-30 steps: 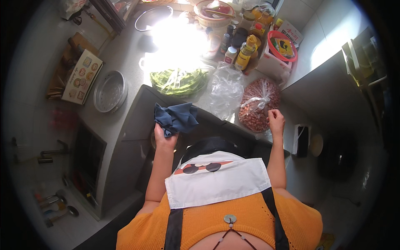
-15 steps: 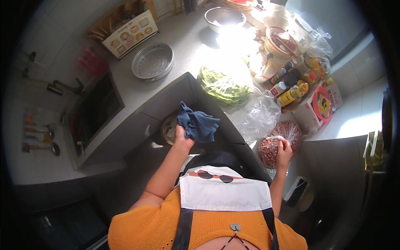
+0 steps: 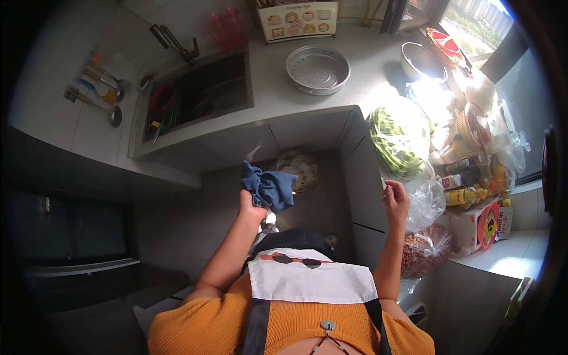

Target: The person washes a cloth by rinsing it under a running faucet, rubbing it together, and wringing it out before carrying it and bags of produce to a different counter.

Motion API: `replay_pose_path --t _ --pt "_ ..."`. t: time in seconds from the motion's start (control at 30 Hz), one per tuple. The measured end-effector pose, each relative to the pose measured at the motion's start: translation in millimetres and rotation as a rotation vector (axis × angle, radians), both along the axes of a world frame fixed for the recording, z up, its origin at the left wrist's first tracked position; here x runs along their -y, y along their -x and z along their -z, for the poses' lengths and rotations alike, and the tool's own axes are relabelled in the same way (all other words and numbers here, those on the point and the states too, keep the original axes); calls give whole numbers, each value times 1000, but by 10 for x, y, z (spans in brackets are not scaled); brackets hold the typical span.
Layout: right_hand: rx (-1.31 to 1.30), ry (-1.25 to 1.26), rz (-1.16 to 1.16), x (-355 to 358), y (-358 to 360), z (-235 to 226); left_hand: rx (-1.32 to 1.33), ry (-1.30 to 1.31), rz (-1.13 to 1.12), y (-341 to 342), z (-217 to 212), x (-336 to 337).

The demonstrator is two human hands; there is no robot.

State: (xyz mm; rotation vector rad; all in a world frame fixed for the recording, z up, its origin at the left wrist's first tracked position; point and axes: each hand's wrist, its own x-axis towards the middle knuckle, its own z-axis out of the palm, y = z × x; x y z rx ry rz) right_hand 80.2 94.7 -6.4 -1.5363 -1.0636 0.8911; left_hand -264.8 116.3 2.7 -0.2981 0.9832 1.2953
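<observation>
My left hand (image 3: 252,207) is closed around a crumpled blue cloth (image 3: 269,188), held over the floor in front of me. The cloth bunches up above the fingers and its folds hang to the right. My right hand (image 3: 396,204) is raised beside the edge of the right-hand counter, fingers loosely bent, with nothing visible in them. Next to it lie a clear plastic bag (image 3: 427,204) and, nearer to me, a tied plastic bag of reddish peanuts (image 3: 427,251). A bag of long green vegetables (image 3: 393,142) is just beyond the hand.
A sink (image 3: 207,89) is set into the far counter, with a perforated metal steamer tray (image 3: 318,70) to its right. A metal bowl (image 3: 423,62) stands in the corner. Bottles (image 3: 464,196) crowd the right counter. On the floor sits a round bin (image 3: 297,171).
My view has swung left, bringing the sink and floor bin into fuller sight. My right hand has come off the peanut bag and moved farther forward. The cloth remains in my left hand.
</observation>
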Motion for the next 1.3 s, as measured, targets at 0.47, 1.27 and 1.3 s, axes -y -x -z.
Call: replay_pose_path --t 0.47,1.27,1.3 --pt "-111 376 -365 -514 2820 316 -140 -239 -198 2472 338 -386" --pt "-863 466 269 -2450 2958 1531 -408 -211 65 4036 273 -792" --pt "-603 402 206 -2612 2755 1871 -378 -230 90 4052 264 -859"
